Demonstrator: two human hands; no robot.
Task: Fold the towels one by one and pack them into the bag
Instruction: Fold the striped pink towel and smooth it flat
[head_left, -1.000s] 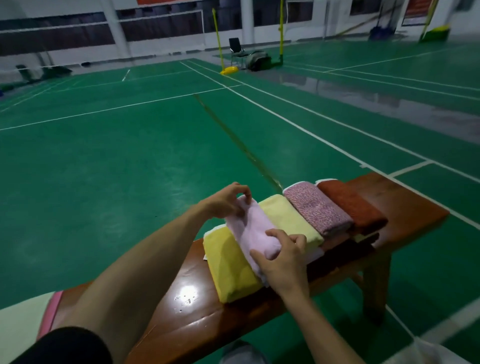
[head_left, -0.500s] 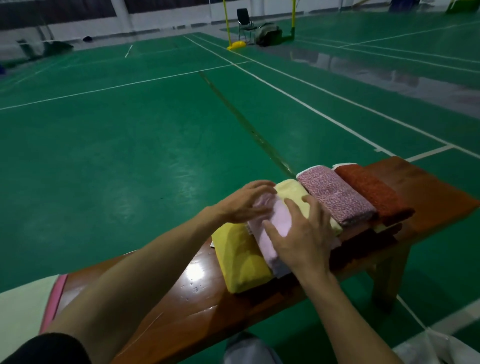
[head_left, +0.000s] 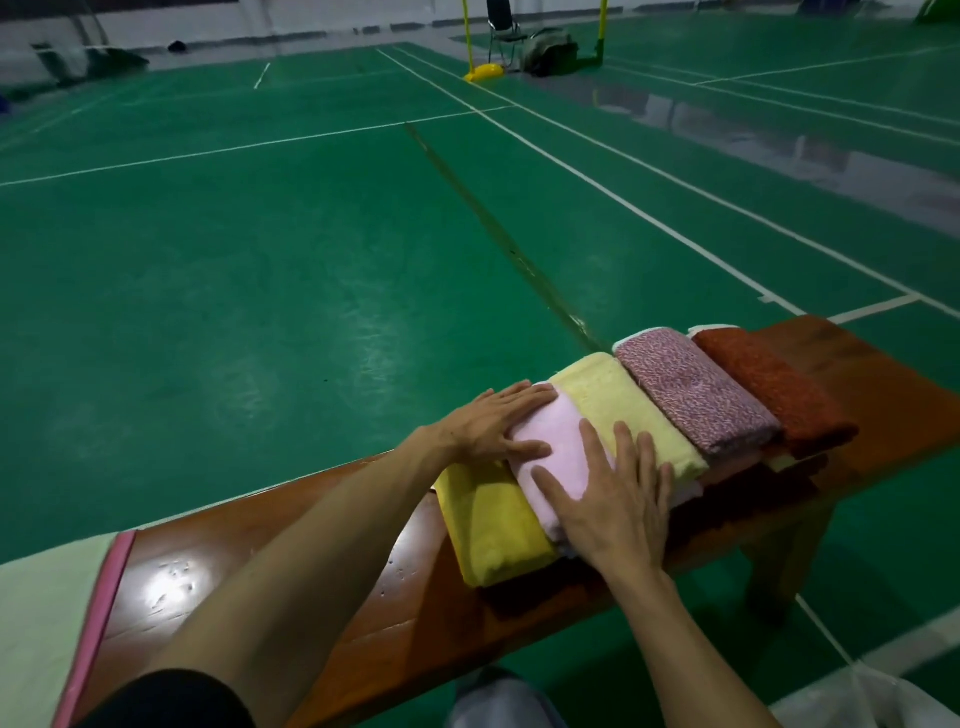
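Observation:
Several folded towels lie overlapping in a row on a brown wooden bench (head_left: 311, 561). From left to right they are a bright yellow towel (head_left: 493, 525), a pale pink towel (head_left: 558, 447), a pale yellow towel (head_left: 623, 405), a speckled pink towel (head_left: 691, 389) and a rust-red towel (head_left: 769, 384). My left hand (head_left: 493, 421) lies flat on the far end of the pale pink towel. My right hand (head_left: 613, 499) presses flat on its near end, fingers spread and straight. A clear plastic bag (head_left: 862, 696) shows at the bottom right corner.
At the bench's left end lies a pale green cloth with a pink edge (head_left: 47, 623). Green court floor surrounds the bench. A grey shoe (head_left: 498, 701) shows below the bench. Far back stand a chair (head_left: 501, 31) and yellow net posts.
Both hands went from gripping the pale pink towel with curled fingers to lying flat on it. The camera has tilted downward and closer.

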